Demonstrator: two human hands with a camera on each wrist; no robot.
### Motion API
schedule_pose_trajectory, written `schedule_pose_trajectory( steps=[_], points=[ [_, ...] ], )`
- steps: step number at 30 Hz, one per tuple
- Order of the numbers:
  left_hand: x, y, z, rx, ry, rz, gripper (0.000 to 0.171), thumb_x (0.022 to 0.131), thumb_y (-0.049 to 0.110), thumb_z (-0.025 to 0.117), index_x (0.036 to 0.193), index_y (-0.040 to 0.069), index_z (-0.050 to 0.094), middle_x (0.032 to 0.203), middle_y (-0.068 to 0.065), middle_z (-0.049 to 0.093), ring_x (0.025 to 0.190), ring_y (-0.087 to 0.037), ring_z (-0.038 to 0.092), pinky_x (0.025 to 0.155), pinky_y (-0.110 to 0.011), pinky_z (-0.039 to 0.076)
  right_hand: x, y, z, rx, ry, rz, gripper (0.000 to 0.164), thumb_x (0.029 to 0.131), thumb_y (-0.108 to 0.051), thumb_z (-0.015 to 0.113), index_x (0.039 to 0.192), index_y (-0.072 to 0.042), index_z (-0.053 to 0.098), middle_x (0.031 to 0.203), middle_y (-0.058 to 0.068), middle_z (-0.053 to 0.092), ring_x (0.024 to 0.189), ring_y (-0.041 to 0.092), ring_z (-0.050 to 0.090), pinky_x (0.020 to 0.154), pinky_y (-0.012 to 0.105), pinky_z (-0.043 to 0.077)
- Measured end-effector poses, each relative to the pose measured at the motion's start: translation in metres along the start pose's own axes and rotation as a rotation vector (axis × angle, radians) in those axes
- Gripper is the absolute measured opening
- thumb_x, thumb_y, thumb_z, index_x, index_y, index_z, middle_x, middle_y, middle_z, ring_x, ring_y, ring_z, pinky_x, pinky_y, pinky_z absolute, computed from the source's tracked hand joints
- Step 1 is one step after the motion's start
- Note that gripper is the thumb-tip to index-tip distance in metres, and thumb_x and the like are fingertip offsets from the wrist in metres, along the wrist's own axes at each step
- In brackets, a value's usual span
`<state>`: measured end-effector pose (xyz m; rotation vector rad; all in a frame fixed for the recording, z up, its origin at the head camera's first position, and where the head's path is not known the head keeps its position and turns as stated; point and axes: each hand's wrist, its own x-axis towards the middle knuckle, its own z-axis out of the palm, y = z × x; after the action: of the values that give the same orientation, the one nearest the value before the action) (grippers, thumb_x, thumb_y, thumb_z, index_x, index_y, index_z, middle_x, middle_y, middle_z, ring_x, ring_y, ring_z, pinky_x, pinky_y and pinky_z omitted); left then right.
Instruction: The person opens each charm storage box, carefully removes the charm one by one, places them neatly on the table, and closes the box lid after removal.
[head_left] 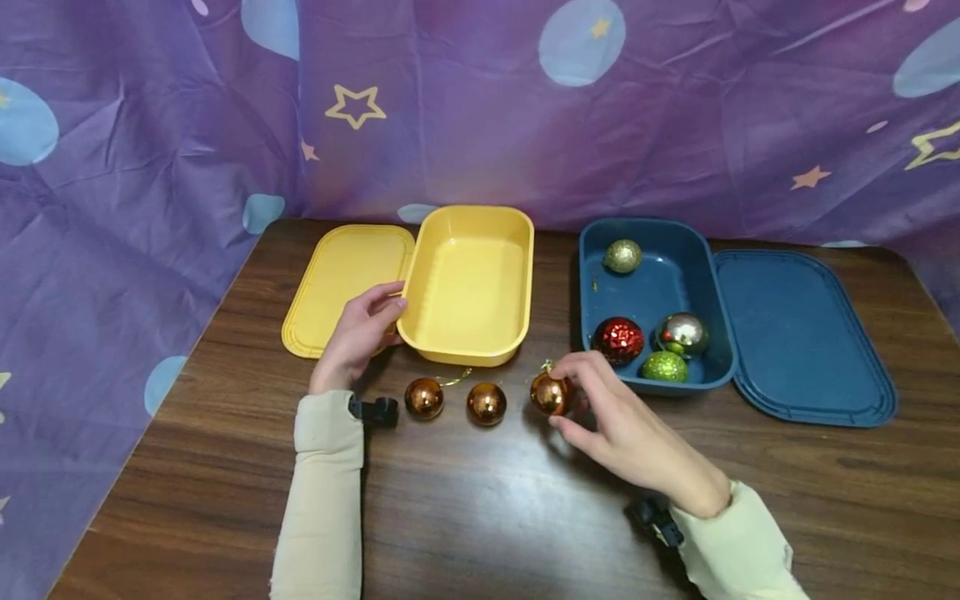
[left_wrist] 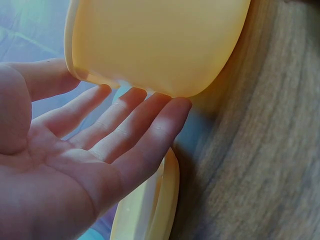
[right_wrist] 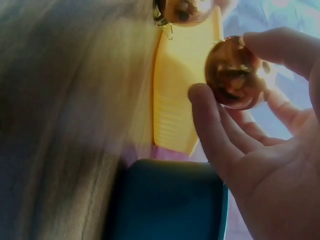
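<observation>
My left hand (left_wrist: pixel 95 135) has its fingers nearly straight, their tips against the outer side wall of the yellow container (head_left: pixel 465 357) and the thumb at its rim. Between thumb and fingers, my right hand (head_left: pixel 622 421) pinches a shiny copper Christmas bauble (right_wrist: pixel 234 74) with a gold loop on top. Two more copper baubles stand on the table in front of the yellow container: a left one (head_left: pixel 424 398), with a gold string beside it, and a right one (head_left: pixel 486 404). Nothing lies inside the yellow container.
A blue container (head_left: pixel 722 317) at right holds a red bauble (head_left: pixel 619 340), a silver one (head_left: pixel 682 334), a green one (head_left: pixel 664 367) and a pale gold one (head_left: pixel 622 256). Its blue lid (head_left: pixel 810 333) lies alongside. A yellow lid (head_left: pixel 341 283) lies left. A purple cloth (head_left: pixel 465 108) hangs behind.
</observation>
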<state>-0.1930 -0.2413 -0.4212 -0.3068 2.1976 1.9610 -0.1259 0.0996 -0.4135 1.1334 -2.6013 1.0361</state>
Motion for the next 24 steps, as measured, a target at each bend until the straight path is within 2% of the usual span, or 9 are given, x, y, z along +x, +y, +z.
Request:
schedule_pose_trajectory(
  steps=[5, 16, 24],
  points=[
    [0.000, 0.000, 0.001, 0.000, -0.001, 0.000, 0.045, 0.101, 0.020, 0.050, 0.143, 0.008, 0.044, 0.137, -0.017, 0.054, 0.100, -0.016, 0.058, 0.070, -0.024, 0.054, -0.002, 0.001, -0.001, -0.032, -0.052, 0.048, 0.044, 0.081, -0.017, 0.076, 0.116, -0.009, 0.051, 0.119, 0.002, 0.053, 0.101, 0.012, 0.056, 0.085, 0.033, 0.053],
    [0.001, 0.001, 0.001, 0.007, 0.003, -0.005, 0.044, 0.101, 0.020, 0.050, 0.143, 0.009, 0.044, 0.137, -0.017, 0.054, 0.096, -0.011, 0.057, 0.069, -0.023, 0.054, -0.004, 0.000, -0.011, -0.037, -0.202, 0.130, 0.043, 0.082, -0.014, 0.074, 0.119, -0.013, 0.052, 0.117, 0.002, 0.055, 0.105, 0.015, 0.058, 0.090, 0.039, 0.053],
    [0.000, -0.001, 0.000, 0.002, 0.004, -0.010, 0.045, 0.100, 0.020, 0.051, 0.143, 0.010, 0.044, 0.137, -0.016, 0.054, 0.095, -0.010, 0.058, 0.069, -0.023, 0.053, -0.005, 0.001, -0.015, -0.050, -0.257, 0.137, 0.042, 0.083, -0.019, 0.073, 0.120, -0.013, 0.055, 0.115, 0.002, 0.057, 0.102, 0.015, 0.060, 0.087, 0.038, 0.054]
  ],
)
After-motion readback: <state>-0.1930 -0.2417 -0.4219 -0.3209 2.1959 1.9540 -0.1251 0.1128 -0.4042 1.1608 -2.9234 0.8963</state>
